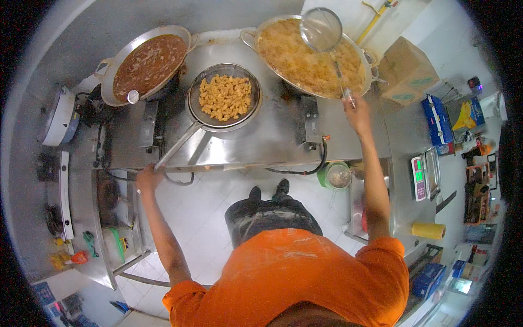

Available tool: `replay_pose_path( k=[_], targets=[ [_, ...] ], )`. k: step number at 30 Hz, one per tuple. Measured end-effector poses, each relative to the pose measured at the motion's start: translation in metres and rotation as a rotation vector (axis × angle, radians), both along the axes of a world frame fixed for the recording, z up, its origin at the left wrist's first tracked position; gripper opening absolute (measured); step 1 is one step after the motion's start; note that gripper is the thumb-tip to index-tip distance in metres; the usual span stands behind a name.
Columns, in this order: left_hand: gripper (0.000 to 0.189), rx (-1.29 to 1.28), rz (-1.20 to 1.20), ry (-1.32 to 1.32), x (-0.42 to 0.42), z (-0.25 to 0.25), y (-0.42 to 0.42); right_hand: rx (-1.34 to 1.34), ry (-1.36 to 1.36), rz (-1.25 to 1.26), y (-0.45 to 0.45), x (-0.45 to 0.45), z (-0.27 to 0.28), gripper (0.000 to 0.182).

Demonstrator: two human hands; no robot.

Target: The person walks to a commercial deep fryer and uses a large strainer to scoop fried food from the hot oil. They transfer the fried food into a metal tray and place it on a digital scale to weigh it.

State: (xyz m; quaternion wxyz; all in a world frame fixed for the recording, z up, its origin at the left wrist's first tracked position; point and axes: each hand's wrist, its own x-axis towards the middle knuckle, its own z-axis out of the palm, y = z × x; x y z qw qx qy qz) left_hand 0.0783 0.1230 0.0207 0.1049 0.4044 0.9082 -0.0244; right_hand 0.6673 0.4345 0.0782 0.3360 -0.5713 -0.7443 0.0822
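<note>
My left hand (148, 180) grips the long metal handle of a strainer (196, 98) with browned fried pieces (225, 98) in it. That strainer rests over a round metal bowl on the steel counter. With my right hand (357, 112) I hold the handle of a mesh skimmer (321, 30), its round head above the far side of the right wok. This wok (271, 67) holds foaming, bubbling oil. At the left stands another wok (111, 77) of dark reddish-brown liquid, a round dial thermometer (133, 97) at its near rim.
Gas hoses (318, 165) hang at the counter's front edge. A cardboard box (408, 69) stands right of the right wok. Further right are a digital scale (419, 178) and a blue case (437, 118). A green container (327, 175) with a strainer on it sits below the counter edge.
</note>
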Motion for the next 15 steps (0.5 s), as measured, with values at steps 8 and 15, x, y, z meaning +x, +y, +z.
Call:
replay_pose_path(
  k=[8, 15],
  targets=[
    [0.037, 0.015, -0.099, -0.994, 0.063, -0.012, -0.021, -0.093, 0.238, 0.252, -0.083, -0.113, -0.027, 0.009],
    [0.044, 0.354, 0.31, -1.708, 0.146, -0.053, 0.021, -0.141, -0.026, 0.142, -0.095, -0.2, -0.139, 0.022]
  ],
)
